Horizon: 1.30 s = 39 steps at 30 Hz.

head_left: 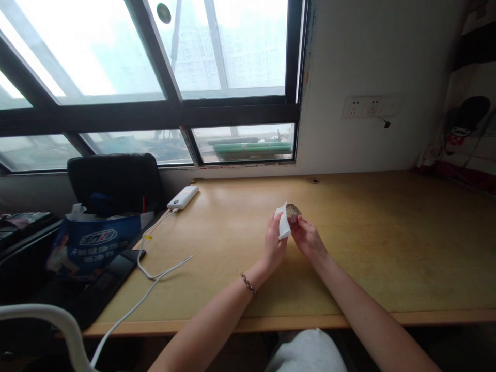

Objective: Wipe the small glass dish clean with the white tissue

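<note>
Above the middle of the wooden table (217, 279), both hands are close together. My left hand (274, 240), with a braided bracelet (248, 284) at the wrist, is closed on a white piece of tissue or paper (284, 225). My right hand (308, 238) grips a small brownish object with a rough, speckled top (292, 213); its exact kind is too small to make out. The white sheet lies against the left side of this object. Part of the object is hidden behind the fingers and the sheet.
A white power bank (183, 197) with a white cable (158, 276) sits at the table's left edge. A dark tablet-like slab (112, 276) lies beside it. Further left are a blue bag (96, 243) and a black chair (116, 178). Wall sockets (364, 107) are behind.
</note>
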{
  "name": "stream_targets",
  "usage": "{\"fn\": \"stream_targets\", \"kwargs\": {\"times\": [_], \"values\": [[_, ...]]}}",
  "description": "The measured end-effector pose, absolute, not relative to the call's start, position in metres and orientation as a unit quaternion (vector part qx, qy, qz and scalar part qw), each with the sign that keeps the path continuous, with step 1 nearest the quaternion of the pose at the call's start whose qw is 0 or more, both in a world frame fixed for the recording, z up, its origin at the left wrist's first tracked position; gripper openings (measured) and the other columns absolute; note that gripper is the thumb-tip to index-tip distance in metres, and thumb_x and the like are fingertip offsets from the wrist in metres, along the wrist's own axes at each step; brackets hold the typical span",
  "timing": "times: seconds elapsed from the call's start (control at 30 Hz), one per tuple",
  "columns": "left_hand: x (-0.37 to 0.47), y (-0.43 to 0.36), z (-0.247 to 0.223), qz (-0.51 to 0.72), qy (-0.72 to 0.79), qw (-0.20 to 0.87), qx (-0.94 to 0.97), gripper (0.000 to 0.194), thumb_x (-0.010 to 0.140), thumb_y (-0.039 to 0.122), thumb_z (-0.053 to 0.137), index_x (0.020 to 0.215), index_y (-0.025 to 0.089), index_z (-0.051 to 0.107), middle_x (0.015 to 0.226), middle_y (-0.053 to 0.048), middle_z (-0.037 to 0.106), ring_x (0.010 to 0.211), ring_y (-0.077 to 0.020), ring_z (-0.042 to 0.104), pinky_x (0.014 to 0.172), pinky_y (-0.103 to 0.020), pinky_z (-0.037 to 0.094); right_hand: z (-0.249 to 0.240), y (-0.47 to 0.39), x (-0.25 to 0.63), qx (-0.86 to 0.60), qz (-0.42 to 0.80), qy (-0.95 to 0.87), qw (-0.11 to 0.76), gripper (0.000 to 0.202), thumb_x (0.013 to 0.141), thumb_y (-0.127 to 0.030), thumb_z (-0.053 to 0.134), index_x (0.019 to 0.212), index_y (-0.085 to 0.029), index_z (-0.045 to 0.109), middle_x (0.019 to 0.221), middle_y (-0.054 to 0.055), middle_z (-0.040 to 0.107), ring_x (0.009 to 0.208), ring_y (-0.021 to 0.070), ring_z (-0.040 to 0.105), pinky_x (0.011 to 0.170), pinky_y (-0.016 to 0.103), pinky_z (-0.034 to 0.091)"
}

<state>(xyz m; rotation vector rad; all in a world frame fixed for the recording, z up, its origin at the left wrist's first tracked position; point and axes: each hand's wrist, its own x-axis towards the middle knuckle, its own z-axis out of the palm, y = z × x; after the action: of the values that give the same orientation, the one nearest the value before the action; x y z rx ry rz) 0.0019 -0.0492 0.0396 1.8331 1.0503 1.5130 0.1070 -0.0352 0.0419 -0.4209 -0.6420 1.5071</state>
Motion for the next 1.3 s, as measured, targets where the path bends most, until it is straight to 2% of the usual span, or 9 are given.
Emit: {"fn": "stream_targets", "kwargs": {"times": [0.07,0.17,0.3,0.43,0.57,0.7,0.87,1.1,1.3], "values": [[-0.001,-0.048,0.040,0.514,0.385,0.191,0.742,0.045,0.078,0.021,0.041,0.123,0.021,0.036,0.134,-0.009,0.029,0.123,-0.0230,0.026,0.100,-0.040,0.025,0.040,-0.032,0.110,-0.196,0.665,-0.273,0.667,0.016,0.072,-0.026,0.057,0.084,-0.017,0.063,0.083,0.002,0.066,0.075,0.0135,0.059,0.074,0.026,0.045],[-0.004,-0.048,0.041,0.448,0.370,0.127,0.804,0.055,0.076,0.022,0.041,0.129,0.019,0.027,0.137,-0.009,0.023,0.127,-0.0237,0.017,0.103,-0.043,0.016,0.038,-0.032,0.110,-0.219,0.662,-0.280,0.660,0.020,0.074,-0.032,0.055,0.085,-0.017,0.062,0.082,0.002,0.066,0.078,0.0163,0.060,0.073,0.029,0.045],[-0.003,-0.050,0.046,0.423,0.340,0.143,0.828,0.059,0.076,0.027,0.042,0.131,0.016,0.024,0.138,-0.009,0.023,0.128,-0.0241,0.015,0.104,-0.044,0.010,0.038,-0.034,0.107,-0.244,0.638,-0.297,0.667,0.018,0.073,-0.032,0.053,0.078,-0.017,0.062,0.077,0.002,0.066,0.077,0.0174,0.059,0.071,0.030,0.045],[0.000,-0.055,0.057,0.513,0.326,0.289,0.740,0.049,0.073,0.032,0.051,0.120,0.021,0.044,0.132,-0.007,0.035,0.125,-0.0243,0.022,0.104,-0.038,0.011,0.036,-0.035,0.106,-0.263,0.631,-0.304,0.664,0.015,0.072,-0.031,0.054,0.072,-0.016,0.060,0.068,0.001,0.064,0.063,0.0142,0.057,0.057,0.026,0.045],[-0.001,-0.051,0.060,0.600,0.328,0.445,0.578,0.043,0.070,0.046,0.053,0.105,0.021,0.058,0.119,-0.007,0.051,0.117,-0.0246,0.036,0.100,-0.032,0.024,0.034,-0.034,0.108,-0.271,0.630,-0.282,0.671,0.014,0.071,-0.030,0.055,0.067,-0.017,0.057,0.059,-0.002,0.058,0.050,0.0095,0.050,0.047,0.022,0.040],[-0.004,-0.034,0.049,0.590,0.329,0.563,0.475,0.056,0.071,0.061,0.038,0.091,0.015,0.063,0.093,-0.008,0.064,0.096,-0.0246,0.054,0.089,-0.035,0.037,0.033,-0.032,0.112,-0.273,0.633,-0.283,0.667,0.017,0.073,-0.031,0.053,0.063,-0.017,0.055,0.056,-0.002,0.056,0.050,0.0105,0.050,0.052,0.024,0.042],[-0.006,-0.017,0.040,0.549,0.247,0.702,0.381,0.074,0.067,0.071,0.028,0.094,0.010,0.062,0.094,-0.011,0.064,0.093,-0.0250,0.056,0.085,-0.035,0.040,0.035,-0.030,0.117,-0.246,0.678,-0.274,0.637,0.025,0.076,-0.037,0.047,0.062,-0.018,0.054,0.057,0.000,0.056,0.054,0.0122,0.051,0.054,0.026,0.042],[-0.012,-0.016,0.030,0.563,0.341,0.644,0.389,0.033,0.065,0.041,0.060,0.082,0.012,0.063,0.077,-0.007,0.066,0.067,-0.0173,0.060,0.065,-0.028,0.045,0.037,-0.033,0.115,-0.241,0.692,-0.285,0.618,0.024,0.075,-0.036,0.047,0.062,-0.017,0.054,0.055,-0.001,0.055,0.052,0.0124,0.049,0.056,0.027,0.042],[-0.014,-0.023,0.037,0.595,0.355,0.569,0.443,0.031,0.061,0.024,0.061,0.091,0.015,0.063,0.083,-0.004,0.066,0.074,-0.0172,0.059,0.067,-0.026,0.044,0.036,-0.033,0.114,-0.259,0.681,-0.283,0.624,0.021,0.075,-0.035,0.047,0.066,-0.018,0.056,0.058,0.000,0.056,0.052,0.0130,0.050,0.055,0.028,0.042]]}}
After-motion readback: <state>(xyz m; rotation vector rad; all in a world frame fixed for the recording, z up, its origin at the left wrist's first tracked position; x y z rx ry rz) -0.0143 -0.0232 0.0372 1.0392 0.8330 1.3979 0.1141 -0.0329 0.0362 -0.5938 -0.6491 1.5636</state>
